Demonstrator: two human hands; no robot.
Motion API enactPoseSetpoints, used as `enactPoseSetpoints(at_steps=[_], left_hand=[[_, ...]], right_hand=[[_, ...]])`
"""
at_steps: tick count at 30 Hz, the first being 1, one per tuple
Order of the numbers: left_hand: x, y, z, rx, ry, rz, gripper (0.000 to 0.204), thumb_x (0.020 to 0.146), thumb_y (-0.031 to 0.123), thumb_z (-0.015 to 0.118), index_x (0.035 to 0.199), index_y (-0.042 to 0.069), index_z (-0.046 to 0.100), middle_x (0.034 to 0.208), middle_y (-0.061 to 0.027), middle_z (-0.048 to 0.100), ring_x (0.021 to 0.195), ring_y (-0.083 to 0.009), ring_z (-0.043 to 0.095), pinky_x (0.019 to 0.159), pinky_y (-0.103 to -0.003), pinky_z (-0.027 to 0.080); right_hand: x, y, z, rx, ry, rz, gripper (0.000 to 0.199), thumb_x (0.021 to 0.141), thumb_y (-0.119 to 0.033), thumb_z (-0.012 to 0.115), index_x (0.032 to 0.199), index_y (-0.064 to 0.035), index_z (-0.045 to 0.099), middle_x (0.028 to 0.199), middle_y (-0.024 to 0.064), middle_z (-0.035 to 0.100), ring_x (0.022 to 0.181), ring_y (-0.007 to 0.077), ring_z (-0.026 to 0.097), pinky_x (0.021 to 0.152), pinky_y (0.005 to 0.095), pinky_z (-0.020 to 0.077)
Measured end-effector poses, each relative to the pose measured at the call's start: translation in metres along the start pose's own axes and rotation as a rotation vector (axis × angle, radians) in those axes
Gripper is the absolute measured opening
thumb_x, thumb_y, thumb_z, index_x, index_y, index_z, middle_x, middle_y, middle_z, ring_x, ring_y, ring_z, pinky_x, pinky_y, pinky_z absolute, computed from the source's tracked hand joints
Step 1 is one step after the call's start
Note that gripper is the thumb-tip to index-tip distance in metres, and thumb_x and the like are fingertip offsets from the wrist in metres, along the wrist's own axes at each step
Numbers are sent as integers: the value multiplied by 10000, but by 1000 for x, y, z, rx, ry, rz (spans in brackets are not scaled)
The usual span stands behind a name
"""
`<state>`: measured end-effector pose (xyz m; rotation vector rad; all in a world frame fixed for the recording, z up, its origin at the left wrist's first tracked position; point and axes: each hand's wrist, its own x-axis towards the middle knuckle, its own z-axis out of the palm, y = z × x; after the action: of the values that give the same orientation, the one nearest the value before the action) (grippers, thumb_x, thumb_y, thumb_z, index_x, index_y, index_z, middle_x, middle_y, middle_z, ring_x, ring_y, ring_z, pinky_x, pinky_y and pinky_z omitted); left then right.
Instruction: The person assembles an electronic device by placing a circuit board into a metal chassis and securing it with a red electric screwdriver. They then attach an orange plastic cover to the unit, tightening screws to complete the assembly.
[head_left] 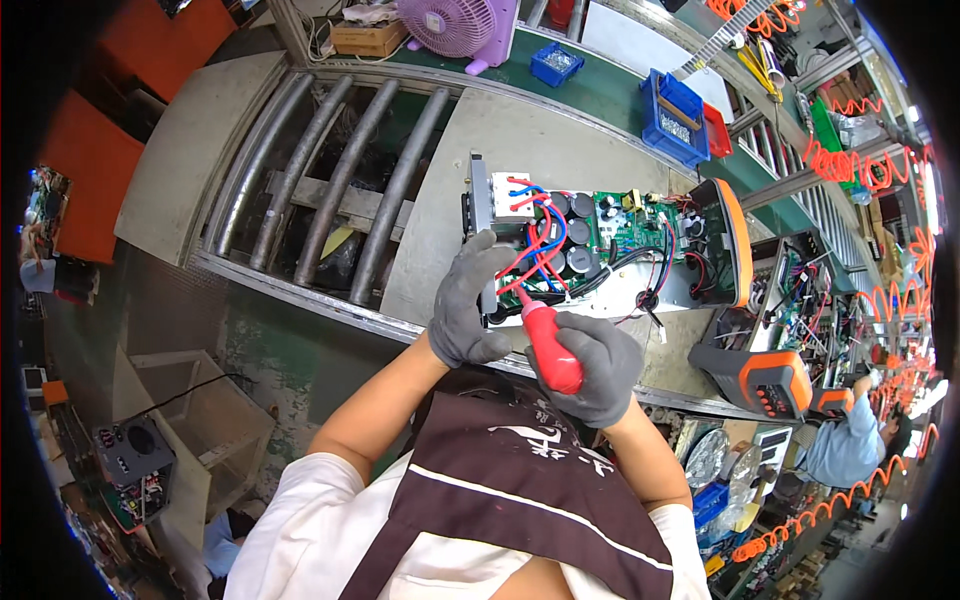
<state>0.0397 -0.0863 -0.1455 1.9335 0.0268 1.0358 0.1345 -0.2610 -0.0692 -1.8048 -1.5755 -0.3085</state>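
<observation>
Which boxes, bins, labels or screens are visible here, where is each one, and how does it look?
Cardboard box: top edge, left of the purple fan; flat, brown.
Small blue bin: green belt, right of the fan; square, holds small metal parts.
Large blue bin: further right; rectangular, red tray beside it.
No screen or label can be told clearly.

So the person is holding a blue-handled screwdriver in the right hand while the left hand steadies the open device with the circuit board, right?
Not quite: the screwdriver handle is red, not blue, as the head view shows. The rest holds: the right hand has its grip around that handle, and the left hand steadies the open device with the circuit board.
</observation>
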Motion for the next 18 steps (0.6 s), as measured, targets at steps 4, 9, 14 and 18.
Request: enactPoseSetpoints(at_steps=[4,9,14,18], left_hand=[[-5,-6,2,3,24,-2,944,741,763,592,1230,-42,519,1181,-159,564,1225,-316,478,1122,-442,269],[-4,-8,3,52,38,27,820,769,674,614,1227,-2,537,1168,-187,603,1144,-402,549,1075,-520,344],[-3,-8,2,11,61,14,861,768,727,580,1207,-13,540,1157,-170,598,1108,-371,561,1086,-498,326],[0,0,2,16,53,-23,973,763,830,482,1189,-43,527,1106,-143,602,1066,-291,576,1110,-466,276]], right_hand=[[4,-5,1,-33,-89,-45,500,542,-155,797,990,-68,595,988,109,654,727,260,650,593,362,509],[19,-17,-2,-62,-226,-33,484,563,-195,789,985,-65,591,989,107,639,728,260,639,598,369,501],[17,-19,-6,-25,-174,-2,488,555,-189,793,983,-66,591,986,112,641,733,268,642,598,364,502],[7,-17,-3,-18,-73,-7,500,534,-166,799,979,-68,594,979,106,653,744,271,652,596,361,506]])
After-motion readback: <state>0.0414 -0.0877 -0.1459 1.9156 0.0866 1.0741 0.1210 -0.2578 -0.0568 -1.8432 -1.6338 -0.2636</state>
